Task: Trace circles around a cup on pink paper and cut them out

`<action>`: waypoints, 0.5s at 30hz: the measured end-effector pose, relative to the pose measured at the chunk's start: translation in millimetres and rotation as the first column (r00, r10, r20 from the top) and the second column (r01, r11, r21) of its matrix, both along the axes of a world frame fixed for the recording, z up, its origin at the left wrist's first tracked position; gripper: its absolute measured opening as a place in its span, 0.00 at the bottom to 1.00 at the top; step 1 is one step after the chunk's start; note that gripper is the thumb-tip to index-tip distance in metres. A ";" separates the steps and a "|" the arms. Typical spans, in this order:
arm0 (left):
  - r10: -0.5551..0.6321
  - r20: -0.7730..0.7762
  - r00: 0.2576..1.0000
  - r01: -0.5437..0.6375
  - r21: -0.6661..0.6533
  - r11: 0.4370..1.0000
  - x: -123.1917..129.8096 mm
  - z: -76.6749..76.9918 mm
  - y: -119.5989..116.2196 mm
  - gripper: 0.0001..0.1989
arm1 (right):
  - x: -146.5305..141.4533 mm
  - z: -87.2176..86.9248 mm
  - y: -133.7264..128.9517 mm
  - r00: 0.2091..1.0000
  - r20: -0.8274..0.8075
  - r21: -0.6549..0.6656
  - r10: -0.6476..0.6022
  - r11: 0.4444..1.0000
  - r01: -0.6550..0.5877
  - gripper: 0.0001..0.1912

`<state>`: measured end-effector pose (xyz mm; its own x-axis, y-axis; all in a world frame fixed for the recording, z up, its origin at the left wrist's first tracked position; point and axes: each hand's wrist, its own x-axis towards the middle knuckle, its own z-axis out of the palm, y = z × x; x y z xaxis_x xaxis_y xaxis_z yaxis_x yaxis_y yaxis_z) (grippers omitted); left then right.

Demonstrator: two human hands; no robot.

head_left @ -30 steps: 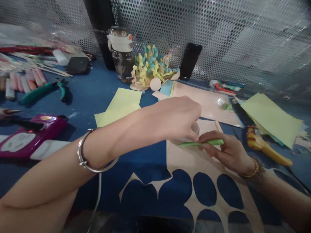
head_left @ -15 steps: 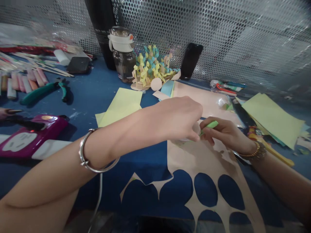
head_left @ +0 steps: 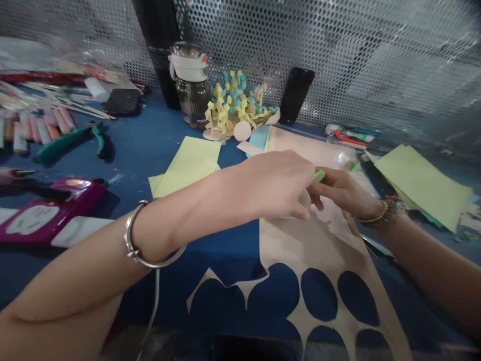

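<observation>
A sheet of pale pink paper (head_left: 300,240) lies on the blue table with several round holes cut in its near part. My left hand (head_left: 280,183) is closed and presses down at the sheet's upper left, its fingers round a pale, curved object (head_left: 305,199) that is mostly hidden. Close against it on the right, my right hand (head_left: 338,188) pinches a slim light-green tool (head_left: 319,176). The tool's lower end is hidden behind the fingers. Left of the sheet's holes, a jagged paper offcut (head_left: 246,288) is joined to it or touching it.
Yellow paper sheets (head_left: 188,163) lie behind my left forearm, more yellow sheets (head_left: 424,178) at the right. Curled paper strips (head_left: 236,105), a bottle (head_left: 191,87) and a leaning phone (head_left: 296,95) stand at the back. Pliers (head_left: 63,144) and a purple power strip (head_left: 86,198) are left.
My right hand has moved left and slightly away from me with the green tool, closer against my left hand. My left hand has stayed almost in place.
</observation>
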<state>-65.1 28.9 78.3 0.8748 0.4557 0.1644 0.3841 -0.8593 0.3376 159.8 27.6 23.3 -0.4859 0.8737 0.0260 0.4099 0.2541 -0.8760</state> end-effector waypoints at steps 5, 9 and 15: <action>-0.031 0.042 0.999 0.030 0.003 1.000 0.4 -2.7 1.3 0.13 | -2.0 0.6 12.5 0.997 0.075 0.001 0.015 1.000 -0.015 0.17; 0.008 0.028 1.000 -0.008 0.010 1.000 1.2 -5.1 1.7 0.14 | -9.2 2.7 20.5 0.986 0.166 0.017 0.017 1.000 -0.020 0.13; -0.027 0.034 0.999 0.027 -0.009 1.000 1.1 -9.0 3.1 0.12 | -18.0 12.7 37.0 0.979 0.195 0.019 0.052 0.998 -0.056 0.12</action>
<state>-63.9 32.0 69.3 0.8810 0.4333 0.1900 0.3488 -0.8662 0.3578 141.8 64.6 36.0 -0.5302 0.8463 -0.0527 0.5568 0.3006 -0.7743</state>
